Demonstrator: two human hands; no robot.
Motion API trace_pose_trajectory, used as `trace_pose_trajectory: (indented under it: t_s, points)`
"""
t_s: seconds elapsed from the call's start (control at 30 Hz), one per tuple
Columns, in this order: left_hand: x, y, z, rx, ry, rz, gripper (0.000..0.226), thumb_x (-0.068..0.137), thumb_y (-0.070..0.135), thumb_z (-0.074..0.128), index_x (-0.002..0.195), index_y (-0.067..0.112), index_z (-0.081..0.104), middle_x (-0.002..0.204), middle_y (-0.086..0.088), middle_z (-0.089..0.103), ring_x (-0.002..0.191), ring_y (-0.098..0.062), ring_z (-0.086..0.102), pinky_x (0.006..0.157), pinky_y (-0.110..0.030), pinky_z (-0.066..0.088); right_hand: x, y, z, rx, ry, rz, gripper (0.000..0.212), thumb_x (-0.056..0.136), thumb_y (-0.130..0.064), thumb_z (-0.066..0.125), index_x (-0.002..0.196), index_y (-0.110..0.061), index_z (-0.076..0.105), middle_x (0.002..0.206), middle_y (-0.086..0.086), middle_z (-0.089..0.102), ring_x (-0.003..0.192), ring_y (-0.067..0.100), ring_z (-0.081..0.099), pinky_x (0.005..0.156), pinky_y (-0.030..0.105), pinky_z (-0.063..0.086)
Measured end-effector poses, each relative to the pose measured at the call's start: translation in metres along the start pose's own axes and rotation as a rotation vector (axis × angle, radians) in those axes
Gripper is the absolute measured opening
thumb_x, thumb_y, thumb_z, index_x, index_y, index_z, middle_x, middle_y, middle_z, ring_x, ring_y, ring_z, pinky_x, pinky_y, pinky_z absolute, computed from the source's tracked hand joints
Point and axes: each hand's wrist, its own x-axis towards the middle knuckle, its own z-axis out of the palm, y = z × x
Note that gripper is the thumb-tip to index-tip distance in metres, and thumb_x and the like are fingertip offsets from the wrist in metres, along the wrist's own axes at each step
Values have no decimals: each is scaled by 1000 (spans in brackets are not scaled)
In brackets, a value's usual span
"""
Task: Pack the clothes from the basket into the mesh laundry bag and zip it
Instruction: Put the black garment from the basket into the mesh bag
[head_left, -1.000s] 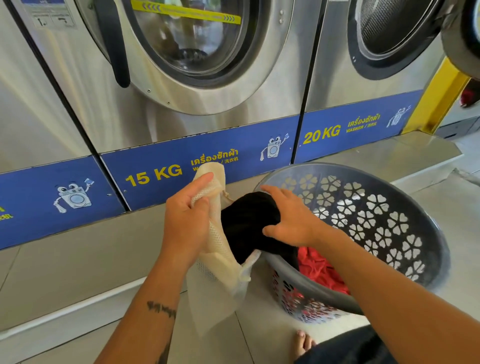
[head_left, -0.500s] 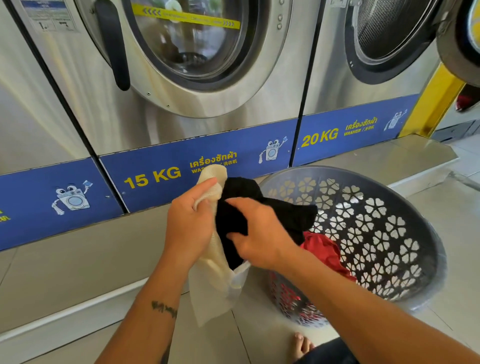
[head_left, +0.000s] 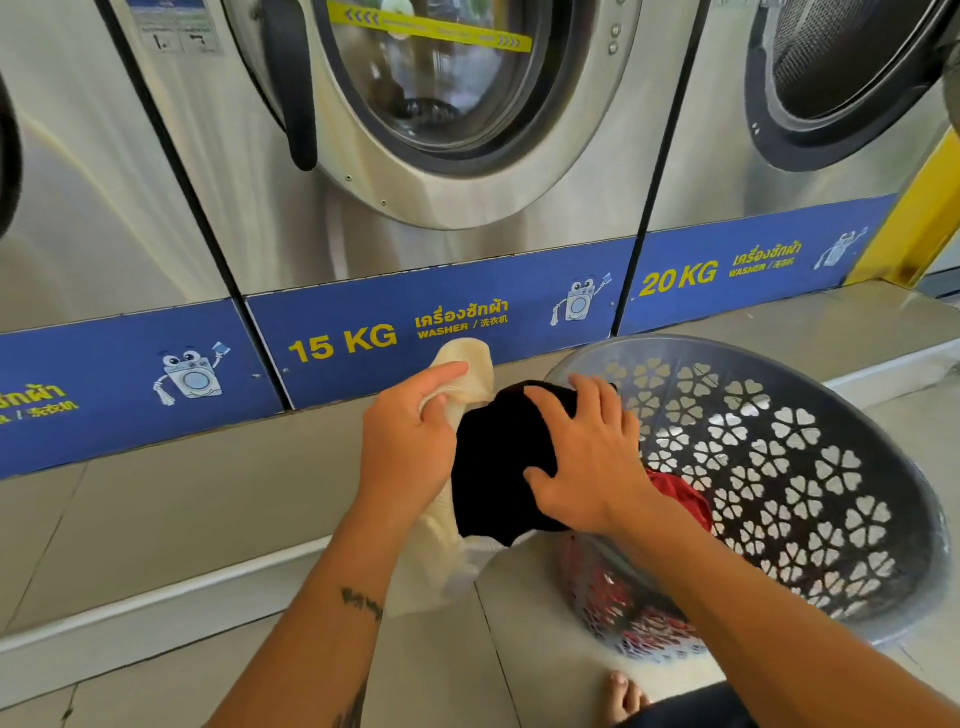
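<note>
My left hand (head_left: 410, 441) grips the top edge of a cream mesh laundry bag (head_left: 441, 561), which hangs down toward the floor. My right hand (head_left: 587, 457) presses on a black garment (head_left: 493, 467) that sits bunched at the bag's mouth, partly inside it. To the right a grey plastic basket (head_left: 810, 467) with flower-shaped holes leans tilted on the floor. A red garment (head_left: 680, 493) lies inside it, just behind my right wrist.
Steel front-loading washers stand close ahead, a closed 15 KG door (head_left: 431, 78) and an open 20 KG drum (head_left: 841, 62). A tiled step (head_left: 182, 509) runs along their base. My bare toes (head_left: 626, 696) show on the floor tiles below the basket.
My right hand lifted the black garment out of the basket and pushed it left into the bag's mouth. My left hand kept hold of the bag. The view has moved closer.
</note>
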Motion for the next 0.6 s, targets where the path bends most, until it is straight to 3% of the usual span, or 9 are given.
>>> trace_pose_trajectory:
  t_s: [0.03,0.1,0.17,0.23,0.33,0.43,0.5,0.6]
  points:
    - [0,0,1,-1,13,11,44,93,3,45,117,30,70,120,11,65,106,-6,58,92,-18,45,0,5,1,82,-129,81,77,79,-47,59,148,-32,29,144,13,38,132,38,39,106,53,39]
    - [2,-2,3,-4,27,33,44,92,2,44,117,28,70,120,6,68,101,-15,64,90,-26,50,-1,11,0,359,-266,155,65,86,-42,60,144,-31,33,129,12,57,113,34,58,96,49,50]
    - [2,-3,4,-3,20,42,44,91,3,44,117,28,70,116,5,70,96,-21,66,86,-28,51,0,8,-5,337,-159,104,52,85,-31,60,134,-28,44,113,9,67,100,32,64,84,46,54]
    - [0,-4,7,10,0,39,43,93,4,44,118,28,69,116,7,69,97,-16,64,86,-24,48,2,-4,-10,281,-55,40,47,81,-20,58,127,-27,52,107,7,68,96,32,64,79,42,54]
    - [-1,-4,10,10,-8,48,40,92,6,47,116,27,70,116,10,68,103,-8,61,89,-20,47,10,-28,-18,687,-68,63,46,82,-11,65,126,-23,56,109,0,68,101,21,64,87,36,52]
    - [4,-6,7,-22,31,43,37,89,5,51,112,26,72,112,12,69,102,-3,60,81,-5,40,10,-43,-16,1071,-283,107,58,86,-8,69,136,-21,41,118,5,64,109,21,64,97,43,53]
    - [7,-9,3,-48,29,33,36,88,7,53,109,28,73,111,14,70,100,3,59,80,0,38,6,-51,-2,1071,-321,81,58,89,-3,63,136,-18,33,119,9,62,111,25,63,99,48,51]
    - [1,-6,1,-98,-42,50,34,84,17,52,106,29,75,108,14,72,97,9,60,80,-1,41,1,-57,25,934,-304,-26,41,88,-6,54,126,-19,44,109,1,66,105,21,63,94,45,52]
